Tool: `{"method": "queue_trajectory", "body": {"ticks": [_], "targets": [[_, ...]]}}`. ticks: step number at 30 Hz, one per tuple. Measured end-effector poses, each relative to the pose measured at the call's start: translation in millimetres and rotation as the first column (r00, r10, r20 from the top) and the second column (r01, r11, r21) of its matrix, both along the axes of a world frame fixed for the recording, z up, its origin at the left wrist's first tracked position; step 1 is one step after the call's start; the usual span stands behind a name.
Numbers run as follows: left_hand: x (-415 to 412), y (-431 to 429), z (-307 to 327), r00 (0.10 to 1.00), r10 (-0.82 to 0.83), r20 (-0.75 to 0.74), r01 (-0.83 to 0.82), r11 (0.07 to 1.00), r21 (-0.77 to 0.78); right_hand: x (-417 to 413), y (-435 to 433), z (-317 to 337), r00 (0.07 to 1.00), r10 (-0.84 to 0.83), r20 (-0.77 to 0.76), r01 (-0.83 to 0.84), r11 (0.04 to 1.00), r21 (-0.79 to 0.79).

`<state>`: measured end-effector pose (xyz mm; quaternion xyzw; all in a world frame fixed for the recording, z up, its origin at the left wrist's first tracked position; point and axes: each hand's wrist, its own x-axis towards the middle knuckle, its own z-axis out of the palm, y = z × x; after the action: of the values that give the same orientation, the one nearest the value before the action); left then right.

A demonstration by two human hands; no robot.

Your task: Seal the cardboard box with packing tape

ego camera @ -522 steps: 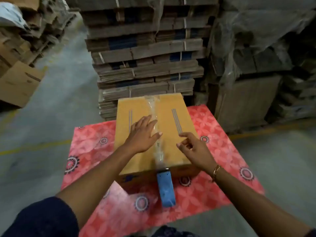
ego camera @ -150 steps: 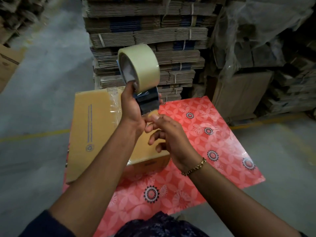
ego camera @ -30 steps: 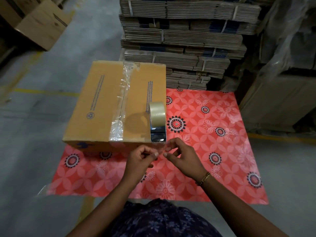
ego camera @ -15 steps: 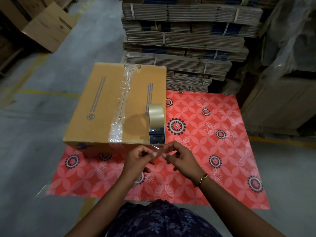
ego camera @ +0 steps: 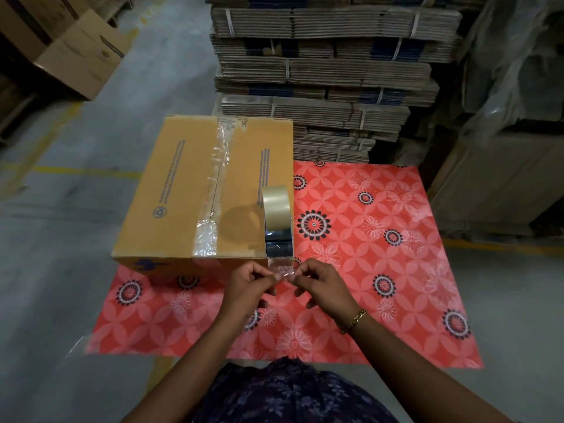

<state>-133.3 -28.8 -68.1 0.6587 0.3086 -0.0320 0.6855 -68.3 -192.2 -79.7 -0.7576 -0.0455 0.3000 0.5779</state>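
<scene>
A closed brown cardboard box sits on the left part of a red flowered mat. A clear tape strip runs along its middle seam and down the near side. A tape dispenser with a beige roll stands on the box top at its near right corner. A clear tape end hangs from it over the box's near edge. My left hand and my right hand each pinch a side of that tape end, just in front of the box.
Tall stacks of strapped flat cartons rise right behind the box and mat. Plastic-covered pallets stand at the right. More boxes lie at the far left on the grey concrete floor with yellow lines.
Over the last second both hands stayed at the near right corner, pinching the loose tape end and lifting it slightly toward the box edge. The dispenser has not moved.
</scene>
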Motion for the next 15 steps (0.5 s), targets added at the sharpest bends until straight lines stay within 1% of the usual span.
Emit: {"method": "queue_trajectory", "body": {"ticks": [2, 4, 6, 7, 9, 15], "targets": [[1.0, -1.3, 0.8, 1.000, 0.022, 0.003, -0.022, 0.999, -0.033, -1.6, -1.2, -0.6, 0.998, -0.042, -0.054, 0.044, 0.998, 0.033], [1.6, -0.2, 1.9, 0.999, 0.033, 0.004, -0.033, 0.996, -0.087, -2.6, -3.4, 0.1, 0.981, -0.085, -0.177, 0.102, 0.990, 0.094], [1.2, 0.9, 3.3, 1.000, 0.017, 0.004, -0.016, 0.995, -0.103, -3.2, -4.0, 3.1, 0.949, -0.081, -0.304, 0.123, 0.985, 0.121], [0.9, 1.0, 4.2, 1.000, 0.008, 0.004, -0.008, 0.995, -0.101, -3.5, -2.9, 4.8, 0.941, -0.066, -0.333, 0.112, 0.986, 0.123], [1.0, 0.9, 5.6, 1.000, -0.001, -0.001, 0.001, 0.995, -0.099, -4.2, 1.3, 5.9, 0.943, -0.047, -0.331, 0.094, 0.988, 0.126], [-0.6, -2.5, 5.0, 0.999, -0.005, -0.052, -0.003, 0.988, -0.155, -3.6, 9.5, 3.0, 0.966, -0.109, -0.233, 0.138, 0.984, 0.111]]}}
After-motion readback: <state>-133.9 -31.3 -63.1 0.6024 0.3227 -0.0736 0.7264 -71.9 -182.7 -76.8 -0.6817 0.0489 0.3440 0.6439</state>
